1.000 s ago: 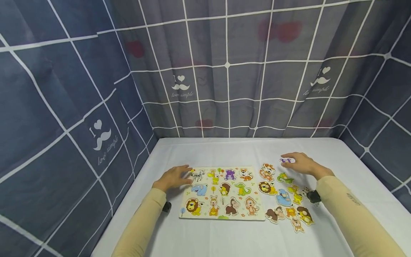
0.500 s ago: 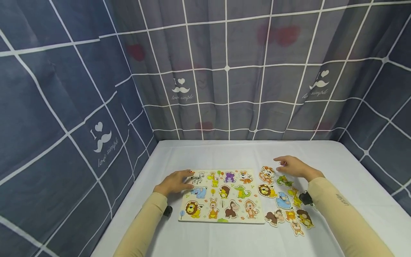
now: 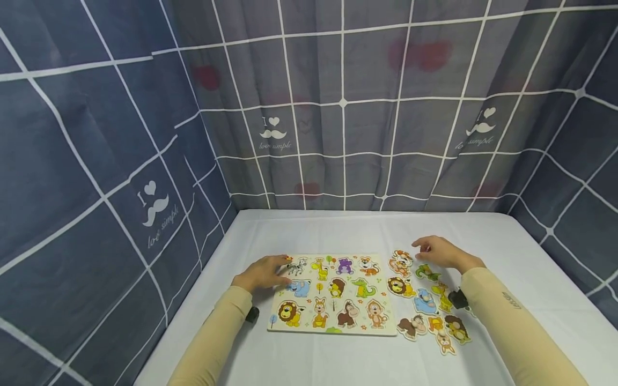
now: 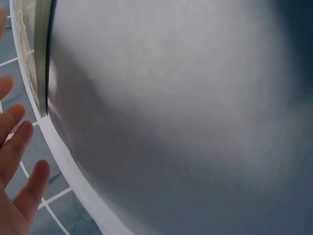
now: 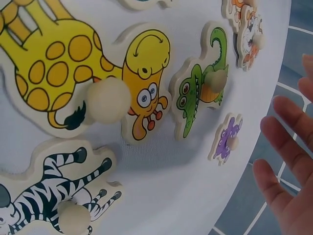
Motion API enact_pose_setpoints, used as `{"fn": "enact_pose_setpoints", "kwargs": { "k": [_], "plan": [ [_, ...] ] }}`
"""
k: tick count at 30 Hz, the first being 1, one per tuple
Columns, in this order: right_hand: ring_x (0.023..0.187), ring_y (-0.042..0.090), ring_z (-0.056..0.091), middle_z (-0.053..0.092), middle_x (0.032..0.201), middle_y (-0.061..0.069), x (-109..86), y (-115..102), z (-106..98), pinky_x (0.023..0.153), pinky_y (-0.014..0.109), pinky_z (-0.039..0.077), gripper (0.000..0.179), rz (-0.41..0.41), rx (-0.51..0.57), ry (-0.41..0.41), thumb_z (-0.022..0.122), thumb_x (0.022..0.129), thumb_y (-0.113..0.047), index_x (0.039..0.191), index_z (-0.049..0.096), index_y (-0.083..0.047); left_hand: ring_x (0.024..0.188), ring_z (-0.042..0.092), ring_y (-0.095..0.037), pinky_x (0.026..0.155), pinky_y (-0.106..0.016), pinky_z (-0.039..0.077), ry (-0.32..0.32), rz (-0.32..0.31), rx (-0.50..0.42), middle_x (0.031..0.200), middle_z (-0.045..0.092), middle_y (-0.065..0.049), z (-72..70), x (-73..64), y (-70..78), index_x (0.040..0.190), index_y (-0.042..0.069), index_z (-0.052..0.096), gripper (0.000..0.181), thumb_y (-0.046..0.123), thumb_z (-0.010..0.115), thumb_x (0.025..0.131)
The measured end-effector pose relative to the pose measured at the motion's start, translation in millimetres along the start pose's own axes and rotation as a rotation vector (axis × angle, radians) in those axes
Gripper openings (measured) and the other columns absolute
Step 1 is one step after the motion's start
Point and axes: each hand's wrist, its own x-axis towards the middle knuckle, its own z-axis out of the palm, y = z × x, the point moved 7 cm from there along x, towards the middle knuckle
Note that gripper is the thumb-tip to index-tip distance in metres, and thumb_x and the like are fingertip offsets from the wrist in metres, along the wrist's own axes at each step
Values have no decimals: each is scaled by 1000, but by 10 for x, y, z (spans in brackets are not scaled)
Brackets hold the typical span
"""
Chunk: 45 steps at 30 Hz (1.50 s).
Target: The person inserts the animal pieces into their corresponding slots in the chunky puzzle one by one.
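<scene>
My left hand [image 3: 264,273] rests at the left edge of a flat animal puzzle board [image 3: 333,308], thumb and fingers spread over its upper left corner. In the left wrist view its fingers are relaxed beside the board's edge. My right hand [image 3: 441,252] hovers above loose knobbed puzzle pieces right of the board, holding nothing. The right wrist view shows its fingers apart from a purple animal piece [image 5: 229,139], which the hand hides in the head view. Nearby lie a crocodile piece [image 5: 195,93], a giraffe piece [image 5: 63,63] and a zebra piece [image 5: 54,191].
Other loose pieces lie right of the board: a lion [image 3: 402,287], a blue elephant [image 3: 426,302], a brown ape-like animal [image 3: 412,327], a hedgehog [image 3: 456,328] and overlapping orange-and-white pieces [image 3: 402,258]. A white cloth [image 3: 333,359] covers the table; gridded curtains [image 3: 367,128] surround it.
My right hand has moved left from over the purple piece, its fingers drawing in slightly. The left hand stays at the board's edge.
</scene>
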Motion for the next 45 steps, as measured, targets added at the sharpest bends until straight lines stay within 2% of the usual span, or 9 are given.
{"fn": "enact_pose_setpoints", "kwargs": {
  "k": [10,21,26,33,37,45],
  "plan": [
    [74,16,55,64,90,10,68,4,67,64,29,48,43,19,3,-42,66,92,-12,129,59,9,144,44,-33,120,-49,35,-22,-19,-1,154,49,-10,62,6,-63,140,16,59,66,42,80,83],
    [79,19,56,62,94,12,79,34,245,66,32,50,41,64,11,-78,65,94,-10,132,58,6,142,46,-34,119,-49,36,-42,15,17,151,52,-12,81,29,-36,141,14,58,69,42,81,82],
    [77,19,55,62,92,12,110,6,248,65,31,49,35,53,-1,-71,63,94,-7,127,62,5,142,46,-33,119,-49,36,-50,4,6,151,52,-10,100,13,-32,141,14,58,70,43,80,82],
    [74,18,55,63,88,10,225,-49,244,64,31,49,18,4,-19,-64,60,93,0,108,69,3,142,45,-34,119,-52,35,-72,-5,-8,151,52,-9,106,-16,-27,140,16,60,68,43,81,81],
    [77,20,57,65,91,12,275,-84,256,66,33,51,19,0,-38,-67,58,93,1,108,70,1,144,42,-35,119,-52,34,-94,-36,-6,153,49,-9,128,-36,-35,142,17,58,74,45,83,79],
    [78,21,57,65,91,11,295,-101,309,69,37,50,23,10,-77,-81,53,93,5,105,70,-3,143,43,-33,119,-50,35,-118,-34,5,153,50,-8,154,-51,14,143,17,56,77,44,84,77]
  ]
}}
